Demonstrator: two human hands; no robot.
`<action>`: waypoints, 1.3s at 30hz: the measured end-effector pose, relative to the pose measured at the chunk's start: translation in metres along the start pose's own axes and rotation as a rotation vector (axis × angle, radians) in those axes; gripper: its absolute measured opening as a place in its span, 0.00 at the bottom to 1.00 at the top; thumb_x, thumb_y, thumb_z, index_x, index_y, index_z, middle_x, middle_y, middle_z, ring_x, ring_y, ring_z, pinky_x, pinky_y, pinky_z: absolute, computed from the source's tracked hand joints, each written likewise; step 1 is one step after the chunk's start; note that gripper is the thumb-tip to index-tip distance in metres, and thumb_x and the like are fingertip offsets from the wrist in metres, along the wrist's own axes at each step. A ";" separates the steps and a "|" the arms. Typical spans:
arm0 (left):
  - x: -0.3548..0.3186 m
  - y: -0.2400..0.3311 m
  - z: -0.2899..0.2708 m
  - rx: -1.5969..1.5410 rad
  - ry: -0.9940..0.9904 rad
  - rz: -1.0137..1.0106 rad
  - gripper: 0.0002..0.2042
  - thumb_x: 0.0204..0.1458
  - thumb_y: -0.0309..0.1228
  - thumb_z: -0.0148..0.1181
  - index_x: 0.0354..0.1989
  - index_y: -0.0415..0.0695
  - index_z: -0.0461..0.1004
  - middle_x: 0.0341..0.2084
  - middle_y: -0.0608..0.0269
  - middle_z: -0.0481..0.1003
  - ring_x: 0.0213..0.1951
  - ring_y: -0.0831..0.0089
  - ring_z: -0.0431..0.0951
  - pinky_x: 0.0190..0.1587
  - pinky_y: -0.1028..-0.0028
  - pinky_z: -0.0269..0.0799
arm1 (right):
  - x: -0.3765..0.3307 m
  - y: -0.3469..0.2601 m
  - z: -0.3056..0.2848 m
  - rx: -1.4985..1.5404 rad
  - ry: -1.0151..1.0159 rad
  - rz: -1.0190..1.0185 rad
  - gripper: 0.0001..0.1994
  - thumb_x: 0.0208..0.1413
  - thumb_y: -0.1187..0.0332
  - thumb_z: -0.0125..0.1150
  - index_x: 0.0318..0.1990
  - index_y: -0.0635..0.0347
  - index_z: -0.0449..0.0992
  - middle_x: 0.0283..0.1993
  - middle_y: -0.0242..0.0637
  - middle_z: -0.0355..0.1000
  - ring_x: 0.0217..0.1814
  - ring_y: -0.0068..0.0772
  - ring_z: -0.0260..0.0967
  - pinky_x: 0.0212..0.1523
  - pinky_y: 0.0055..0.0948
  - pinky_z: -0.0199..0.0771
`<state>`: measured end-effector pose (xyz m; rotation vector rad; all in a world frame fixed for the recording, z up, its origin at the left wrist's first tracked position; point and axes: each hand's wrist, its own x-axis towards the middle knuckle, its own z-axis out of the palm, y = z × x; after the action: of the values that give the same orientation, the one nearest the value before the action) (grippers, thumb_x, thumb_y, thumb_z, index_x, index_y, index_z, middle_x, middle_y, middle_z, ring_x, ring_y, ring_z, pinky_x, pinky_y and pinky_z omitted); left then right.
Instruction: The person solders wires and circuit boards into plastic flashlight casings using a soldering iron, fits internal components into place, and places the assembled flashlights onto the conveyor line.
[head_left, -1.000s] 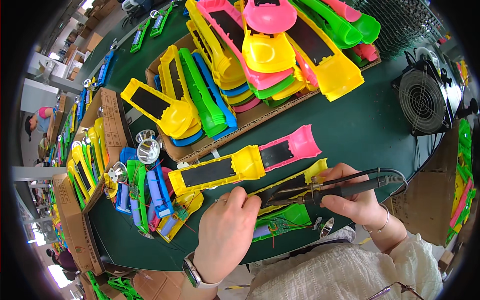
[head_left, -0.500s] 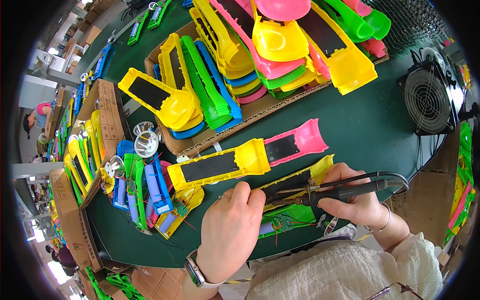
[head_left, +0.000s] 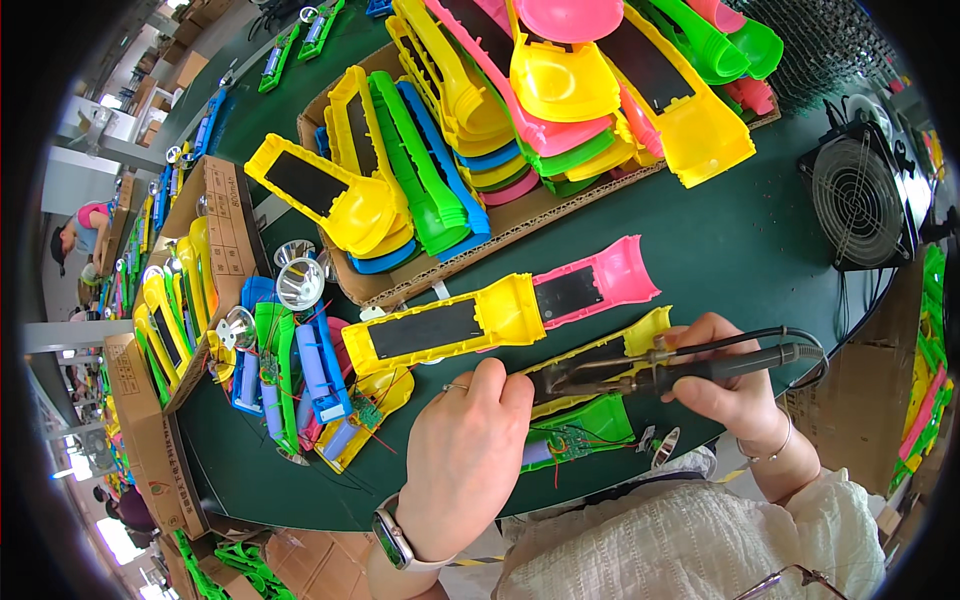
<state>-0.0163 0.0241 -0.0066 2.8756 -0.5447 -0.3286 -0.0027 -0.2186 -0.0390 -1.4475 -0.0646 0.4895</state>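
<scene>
Your right hand [head_left: 735,385] is gripping the soldering iron [head_left: 680,372], its tip sitting inside the open yellow shell [head_left: 640,335] on the green table [head_left: 740,240]. Your left hand [head_left: 465,450], fingers curled, is steadying that shell close to the tip; a slip risks burning fingertips or scorching plastic.

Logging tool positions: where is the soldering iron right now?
In the head view, lower right: the right hand holds the soldering iron over a yellow shell, beside the left hand.
</scene>
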 end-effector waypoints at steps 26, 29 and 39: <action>-0.013 0.053 0.015 -0.213 0.383 0.108 0.10 0.35 0.27 0.65 0.29 0.45 0.74 0.31 0.65 0.70 0.37 0.63 0.71 0.38 0.69 0.69 | 0.001 0.032 0.002 0.575 0.322 -0.345 0.13 0.52 0.63 0.58 0.38 0.59 0.63 0.41 0.45 0.70 0.32 0.20 0.64 0.35 0.20 0.64; -0.003 0.058 0.048 -0.321 0.472 0.112 0.10 0.34 0.25 0.65 0.28 0.43 0.74 0.31 0.63 0.71 0.36 0.63 0.72 0.37 0.68 0.69 | 0.004 0.035 0.006 0.602 0.367 -0.358 0.13 0.52 0.63 0.58 0.39 0.59 0.63 0.43 0.45 0.69 0.32 0.20 0.65 0.35 0.21 0.64; 0.005 0.021 0.036 -0.405 0.489 0.129 0.09 0.36 0.19 0.61 0.30 0.41 0.75 0.25 0.62 0.71 0.28 0.66 0.72 0.28 0.70 0.67 | -0.008 0.042 0.048 0.820 0.346 -0.334 0.13 0.53 0.65 0.57 0.40 0.59 0.62 0.44 0.46 0.69 0.34 0.25 0.65 0.38 0.24 0.65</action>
<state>-0.0282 -0.0022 -0.0369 2.3889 -0.4968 0.2550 -0.0374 -0.1745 -0.0706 -0.6736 0.1556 -0.0334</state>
